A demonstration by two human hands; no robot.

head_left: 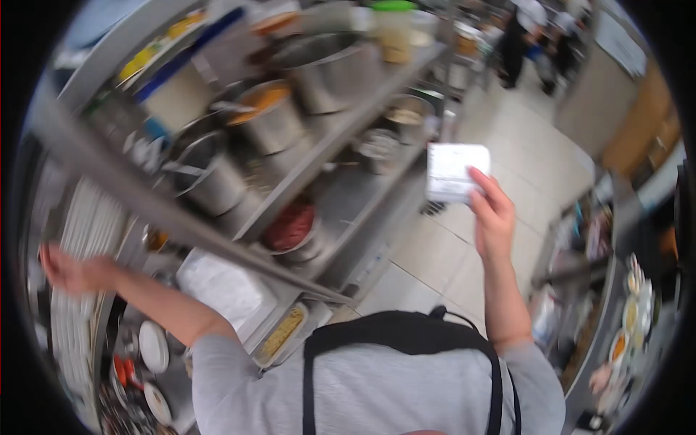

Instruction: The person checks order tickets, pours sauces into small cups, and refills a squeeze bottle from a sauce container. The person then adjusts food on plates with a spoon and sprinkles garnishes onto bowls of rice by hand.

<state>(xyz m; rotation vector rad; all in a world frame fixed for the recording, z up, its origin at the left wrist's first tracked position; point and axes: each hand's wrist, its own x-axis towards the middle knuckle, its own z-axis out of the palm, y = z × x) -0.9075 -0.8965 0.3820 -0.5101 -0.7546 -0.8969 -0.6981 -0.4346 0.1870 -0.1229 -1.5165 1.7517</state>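
A small white slip of paper (455,172) is pinched between the thumb and fingers of my right hand (493,212), held out over the tiled floor. My left hand (69,270) reaches out at the far left, beside a tall stack of white plates or trays (76,254). Its fingers are blurred and partly lost at the dark edge of the view, so their pose and any hold are unclear.
Metal shelves (319,156) carry steel pots (322,76) and a green-lidded container (394,32). Below them is a white tray (217,286). A counter (616,290) with food runs along the right. People (525,36) stand at the back on the tiled floor (428,254).
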